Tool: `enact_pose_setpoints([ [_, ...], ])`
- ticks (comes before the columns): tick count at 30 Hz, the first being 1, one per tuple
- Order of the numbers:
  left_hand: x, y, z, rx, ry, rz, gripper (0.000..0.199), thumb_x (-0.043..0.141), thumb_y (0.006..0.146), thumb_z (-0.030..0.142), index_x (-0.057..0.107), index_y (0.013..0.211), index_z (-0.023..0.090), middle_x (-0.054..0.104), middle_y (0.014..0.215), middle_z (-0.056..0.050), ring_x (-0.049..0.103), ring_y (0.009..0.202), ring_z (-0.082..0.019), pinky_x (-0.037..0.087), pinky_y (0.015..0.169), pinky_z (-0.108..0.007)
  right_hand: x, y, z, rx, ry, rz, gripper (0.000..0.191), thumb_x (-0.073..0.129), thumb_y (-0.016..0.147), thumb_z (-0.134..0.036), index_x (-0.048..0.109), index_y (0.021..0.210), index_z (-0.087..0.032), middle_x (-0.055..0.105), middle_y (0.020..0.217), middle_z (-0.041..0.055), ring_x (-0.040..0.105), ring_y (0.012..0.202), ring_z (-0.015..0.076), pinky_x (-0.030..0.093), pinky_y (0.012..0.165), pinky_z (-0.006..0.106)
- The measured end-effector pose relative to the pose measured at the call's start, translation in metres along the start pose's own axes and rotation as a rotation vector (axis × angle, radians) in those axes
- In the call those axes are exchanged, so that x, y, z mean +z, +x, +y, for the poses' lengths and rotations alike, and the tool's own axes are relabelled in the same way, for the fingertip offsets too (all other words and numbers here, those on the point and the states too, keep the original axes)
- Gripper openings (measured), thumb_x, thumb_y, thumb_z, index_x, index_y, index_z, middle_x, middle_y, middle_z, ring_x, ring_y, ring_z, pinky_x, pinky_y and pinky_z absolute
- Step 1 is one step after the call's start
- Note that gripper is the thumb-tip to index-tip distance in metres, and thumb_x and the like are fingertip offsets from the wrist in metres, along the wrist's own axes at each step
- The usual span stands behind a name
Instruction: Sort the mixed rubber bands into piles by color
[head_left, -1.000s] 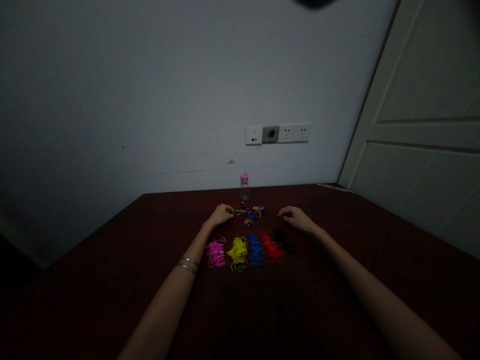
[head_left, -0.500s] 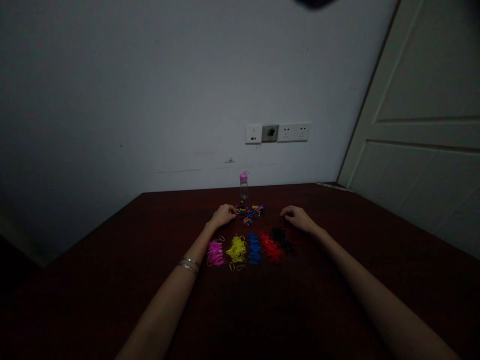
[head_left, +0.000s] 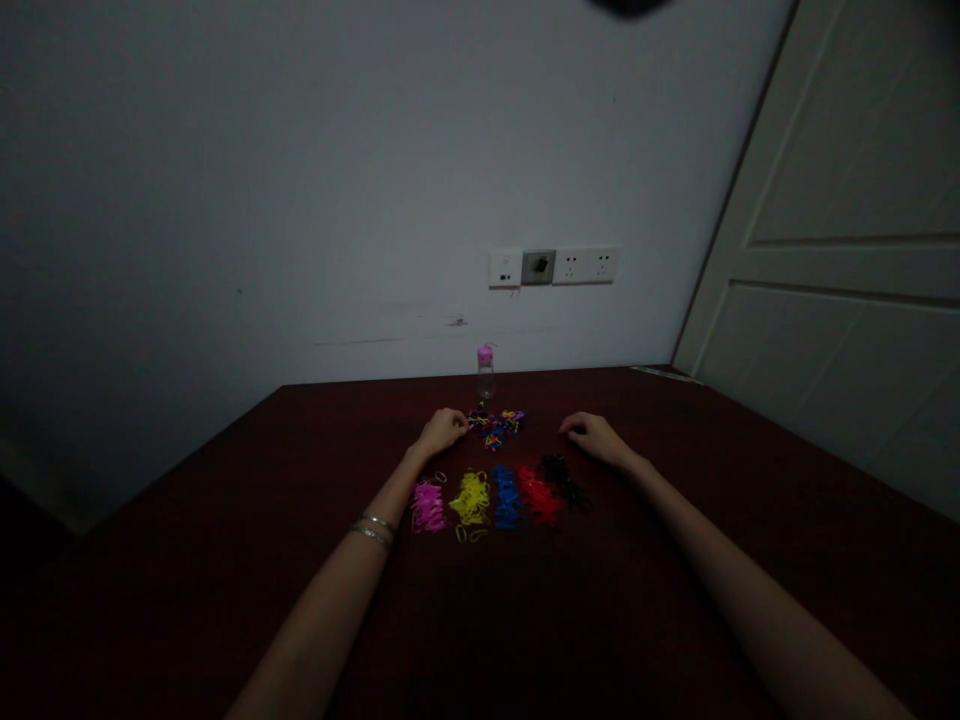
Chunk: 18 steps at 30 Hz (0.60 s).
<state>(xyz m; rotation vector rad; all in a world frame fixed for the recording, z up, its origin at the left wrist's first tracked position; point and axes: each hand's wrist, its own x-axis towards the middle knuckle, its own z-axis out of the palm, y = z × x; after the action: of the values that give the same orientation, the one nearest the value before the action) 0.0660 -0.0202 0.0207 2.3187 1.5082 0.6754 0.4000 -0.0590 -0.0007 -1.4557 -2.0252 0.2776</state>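
Between the loosely curled left hand [head_left: 444, 430] and half-open, seemingly empty right hand [head_left: 589, 434] lies one mixed-colour pile of small bands [head_left: 497, 424]; left's grip unclear.

On table [head_left: 600, 610], taking band cluster [head_left: 495, 426] as centre: bottle [head_left: 486, 375] at 12 o'clock, row of five band piles [head_left: 506, 500] at 6, wall sockets [head_left: 585, 266] at 1, door [head_left: 847, 220] at 2.

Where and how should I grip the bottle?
I'd pinch the bottle's clear body below the pink cap, coming level from the right. It stands upright, so fingers can close across its narrow width; the mixed bands lie in front and the wall rises behind.
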Motion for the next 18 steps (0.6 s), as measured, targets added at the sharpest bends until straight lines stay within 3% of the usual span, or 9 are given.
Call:
enact_pose_setpoints([
  [11,-0.005,0.003,0.0,0.067,-0.107,0.003,0.025,0.055,0.072,0.026,0.073,0.08,0.01,0.067,0.069,-0.005,0.054,0.062,-0.013,0.038,0.059,-0.022,0.0,0.0,0.0,0.014,-0.027,0.005,0.022,0.052,0.072,-0.01,0.07,0.081,-0.018,0.069,0.094,0.0047,0.062,0.092,0.0176,0.045,0.089,0.028],
  [18,-0.016,0.002,0.031,0.111,-0.197,-0.102,0.024,0.06,0.07,0.027,0.074,0.077,0.009,0.068,0.07,-0.005,0.054,0.064,-0.013,0.039,0.06,-0.022,-0.001,-0.001,-0.001,0.021,-0.002,0.003,0.022,0.051,0.072,-0.01,0.07,0.081,-0.018,0.068,0.094,0.0057,0.062,0.092,0.0184,0.045,0.088,0.029],
])
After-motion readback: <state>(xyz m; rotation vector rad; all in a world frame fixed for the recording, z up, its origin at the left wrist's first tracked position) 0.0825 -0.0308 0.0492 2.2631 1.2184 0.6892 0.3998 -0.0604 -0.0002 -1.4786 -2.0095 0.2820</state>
